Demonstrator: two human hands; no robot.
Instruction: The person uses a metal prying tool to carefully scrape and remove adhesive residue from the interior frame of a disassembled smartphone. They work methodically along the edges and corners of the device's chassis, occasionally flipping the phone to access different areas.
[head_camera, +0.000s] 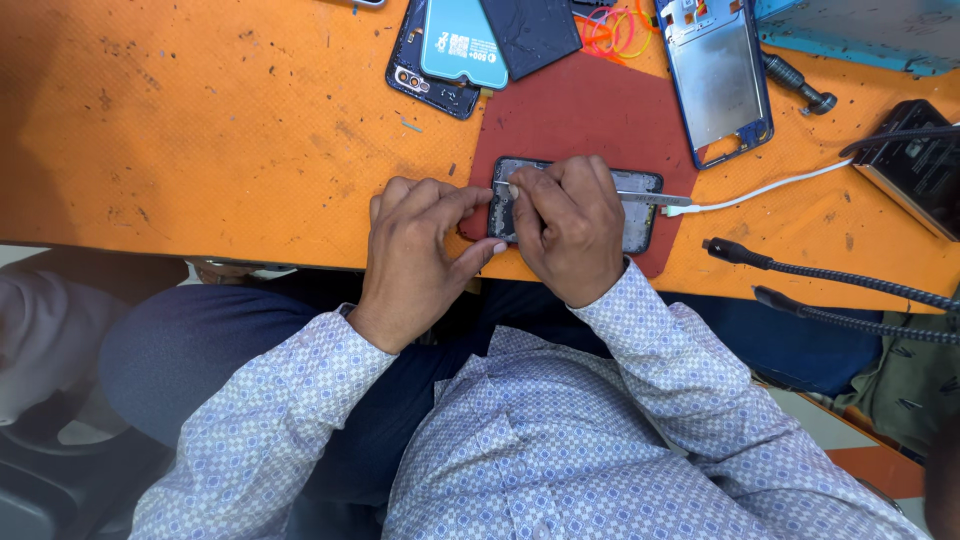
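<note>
Left hand (415, 250): laid on the orange table (200, 130), fingers curled, thumb and fingertips pressed against the left end of the opened phone (640, 215) — it is steadied, not lifted.
Right hand (570, 225): fingers closed around a thin metal tool (640, 198), whose tip is set on the phone's upper left corner.
Opened phone: lying flat on the dark red mat (590, 120) at the table's near edge; its middle is hidden by the right hand.
In the way: both hands cover much of the phone; a white cable (760, 190) is seen running from its right end.
Phone parts at the far edge: three counted — a dark phone body with a teal panel (445, 50), a dark back panel (530, 30), a blue frame (715, 75).
Black braided cables (830, 290): two, at the right.
Screwdriver (797, 82): one, beside the blue frame.
Orange rubber bands (615, 30): a small heap, number not countable.
</note>
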